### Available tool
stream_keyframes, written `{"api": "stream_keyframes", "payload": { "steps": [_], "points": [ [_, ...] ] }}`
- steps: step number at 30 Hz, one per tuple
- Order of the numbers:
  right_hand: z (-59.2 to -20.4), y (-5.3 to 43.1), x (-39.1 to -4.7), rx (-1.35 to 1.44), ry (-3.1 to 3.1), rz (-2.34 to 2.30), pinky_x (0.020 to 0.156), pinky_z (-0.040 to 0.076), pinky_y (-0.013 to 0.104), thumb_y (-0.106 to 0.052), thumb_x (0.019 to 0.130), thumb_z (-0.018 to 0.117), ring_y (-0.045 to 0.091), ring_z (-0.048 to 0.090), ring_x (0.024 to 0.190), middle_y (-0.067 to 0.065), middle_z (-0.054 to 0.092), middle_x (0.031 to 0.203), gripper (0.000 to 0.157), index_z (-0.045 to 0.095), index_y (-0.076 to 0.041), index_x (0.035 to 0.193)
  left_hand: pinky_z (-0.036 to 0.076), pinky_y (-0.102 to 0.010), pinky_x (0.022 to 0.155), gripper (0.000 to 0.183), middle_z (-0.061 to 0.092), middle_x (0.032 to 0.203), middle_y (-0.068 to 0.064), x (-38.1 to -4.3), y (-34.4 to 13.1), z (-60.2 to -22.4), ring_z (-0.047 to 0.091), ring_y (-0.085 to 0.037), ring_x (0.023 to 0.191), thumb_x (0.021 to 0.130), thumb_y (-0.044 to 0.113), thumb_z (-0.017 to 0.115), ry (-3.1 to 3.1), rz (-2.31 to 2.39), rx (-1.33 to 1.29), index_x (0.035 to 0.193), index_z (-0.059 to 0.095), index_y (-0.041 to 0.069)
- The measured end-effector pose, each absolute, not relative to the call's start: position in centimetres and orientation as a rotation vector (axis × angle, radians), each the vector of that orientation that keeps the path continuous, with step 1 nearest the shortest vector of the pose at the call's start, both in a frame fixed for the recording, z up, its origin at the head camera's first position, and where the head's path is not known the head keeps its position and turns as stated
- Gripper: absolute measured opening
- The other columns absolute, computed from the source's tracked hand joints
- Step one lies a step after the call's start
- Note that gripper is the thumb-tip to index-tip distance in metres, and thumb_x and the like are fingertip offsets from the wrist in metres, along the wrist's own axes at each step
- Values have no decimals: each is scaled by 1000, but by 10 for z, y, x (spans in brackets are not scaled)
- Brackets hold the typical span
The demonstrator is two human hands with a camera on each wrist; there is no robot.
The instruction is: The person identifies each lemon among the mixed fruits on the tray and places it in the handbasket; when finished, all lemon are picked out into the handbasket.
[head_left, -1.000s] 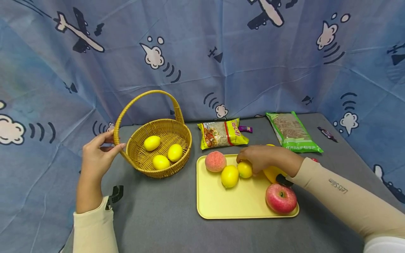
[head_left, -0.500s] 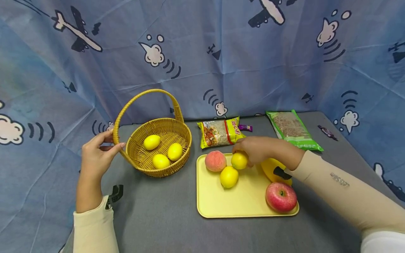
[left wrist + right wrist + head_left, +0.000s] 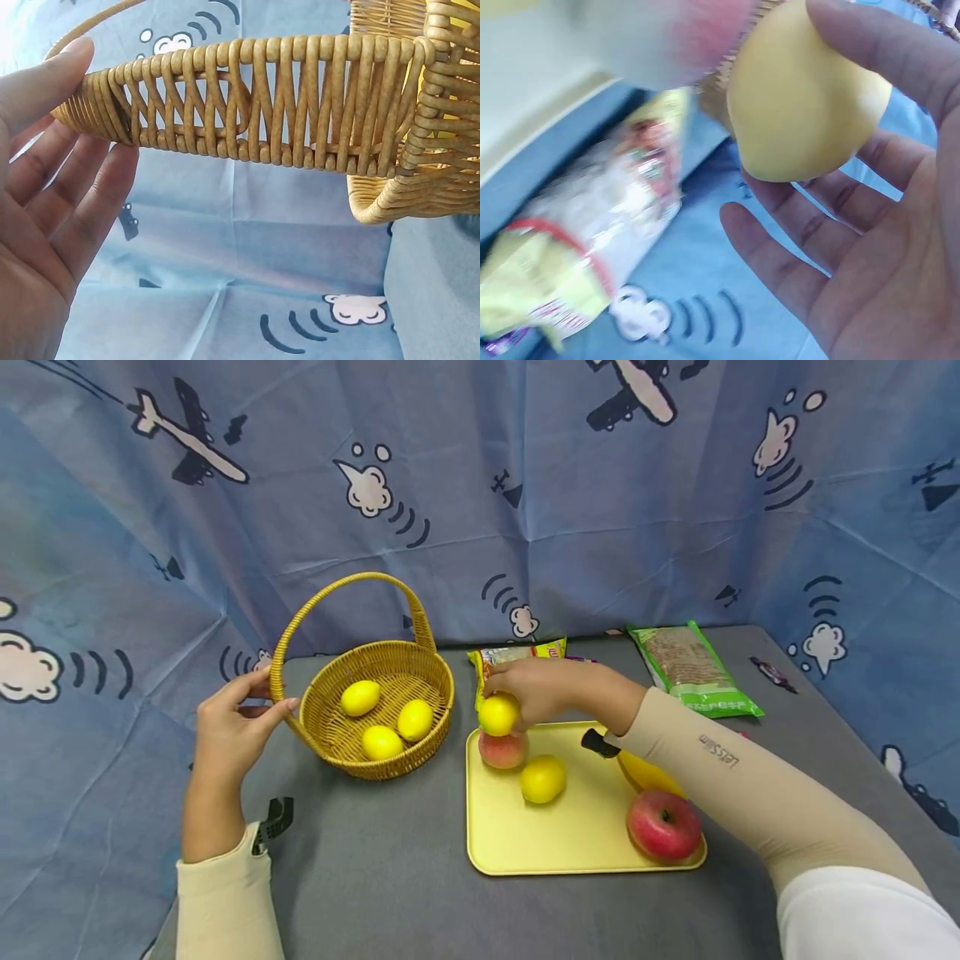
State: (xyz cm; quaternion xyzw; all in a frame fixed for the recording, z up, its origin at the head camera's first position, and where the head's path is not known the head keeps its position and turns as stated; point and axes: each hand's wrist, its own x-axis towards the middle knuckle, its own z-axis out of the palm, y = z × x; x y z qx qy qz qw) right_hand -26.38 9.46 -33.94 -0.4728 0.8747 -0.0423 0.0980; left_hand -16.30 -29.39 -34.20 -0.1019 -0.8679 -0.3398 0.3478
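My left hand (image 3: 234, 727) pinches the handle (image 3: 247, 105) of a woven basket (image 3: 397, 768) between thumb and fingers. Inside the basket lie a lemon (image 3: 361, 697), a second lemon (image 3: 416, 722) and a third lemon (image 3: 382, 743). A further lemon (image 3: 802, 97) is held in the fingers and thumb of my right hand (image 3: 536, 689), above the far left corner of the yellow tray (image 3: 555, 852). Partly covered by that lemon, a peach (image 3: 503, 752) sits on the tray. One more lemon (image 3: 543, 778) rests nearby on it, with a red apple (image 3: 664, 825) at the near right corner.
Beneath my right forearm is a yellow fruit (image 3: 648, 774), partly hidden. Behind the tray lies a yellow snack packet (image 3: 551, 648), half covered by my hand. A green bag (image 3: 693, 672) and a small dark wrapper (image 3: 773, 675) lie at the back right. A patterned curtain (image 3: 450, 485) hangs behind.
My right hand has lifted a lemon off the tray and carried it left, over the peach. The left hand stays on the basket handle.
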Motion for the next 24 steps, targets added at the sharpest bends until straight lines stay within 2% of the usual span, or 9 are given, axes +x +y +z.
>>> {"api": "stream_keyframes", "payload": {
  "steps": [6,12,19,24],
  "points": [
    [-332,56,-273,-1425,2649,-149,73,43,23,-41,65,73,9,46,84,-10,48,101,54,55,-28,114,46,-5,64,52,64,94,-7,-163,-292,-340,53,4,82,68,8,76,-2258,-877,-269,117,60,11],
    [-339,16,-284,-1406,2674,-208,75,42,26,-40,67,73,13,47,85,-6,46,103,60,52,-22,120,46,-5,64,52,64,93,-7,-164,-295,-337,53,3,83,68,7,77,-2258,-864,-283,116,61,11],
    [-352,-19,-291,-1424,2653,-283,87,42,31,-39,72,73,16,47,99,0,43,118,64,48,-17,127,46,-6,65,52,64,93,-6,-165,-296,-336,54,0,84,68,10,77,-2274,-846,-288,117,60,12],
    [-365,-34,-297,-1428,2672,-320,87,42,30,-39,73,71,16,47,99,0,43,116,64,47,-17,129,47,-7,65,52,64,93,-5,-167,-296,-336,55,-2,84,68,10,77,-2276,-855,-288,117,60,13]
  ]
}}
